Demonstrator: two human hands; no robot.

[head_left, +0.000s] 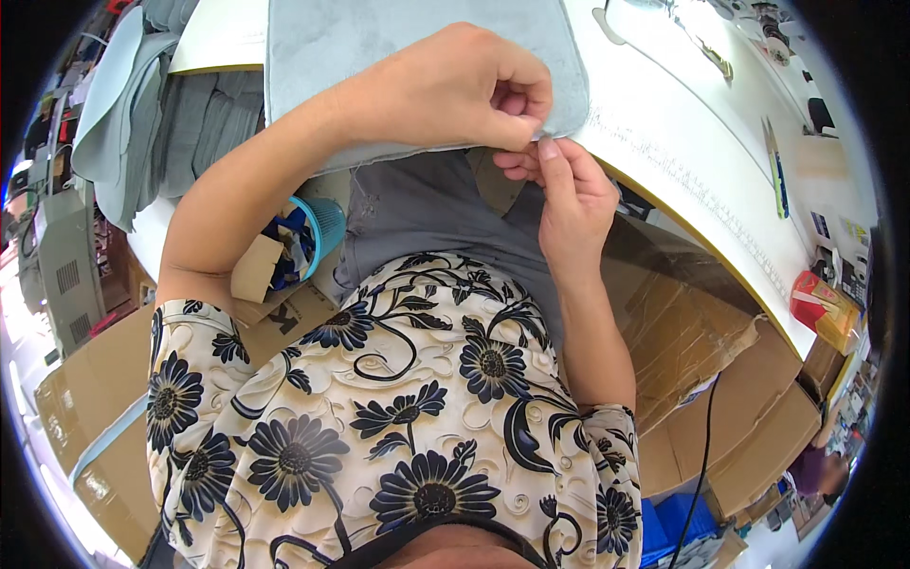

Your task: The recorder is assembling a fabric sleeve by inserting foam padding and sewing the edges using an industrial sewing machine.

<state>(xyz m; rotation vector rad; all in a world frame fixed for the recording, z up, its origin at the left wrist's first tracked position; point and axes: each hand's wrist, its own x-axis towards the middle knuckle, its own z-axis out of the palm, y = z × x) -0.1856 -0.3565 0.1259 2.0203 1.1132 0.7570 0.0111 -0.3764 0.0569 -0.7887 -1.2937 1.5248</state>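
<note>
A pale grey-blue fabric panel [408,28] with rounded corners and a seamed border lies on the white table, its near edge hanging toward my lap. My left hand [455,90] reaches across it, thumb and forefinger pinched together at the panel's near right edge. Just below, my right hand [575,190] meets it, its thumb and fingers pressed together at the same spot. A small whitish bit shows between the fingertips; whether it is the panel's edge or a thread is too small to tell.
Grey fabric pieces [213,133] are piled at the left, some draped over the table's side. Below stands a blue basket [327,228] with scraps. Cardboard boxes [720,408] flank my lap. A slim pointed tool [777,171] and a red-and-yellow box [823,308] are on the right.
</note>
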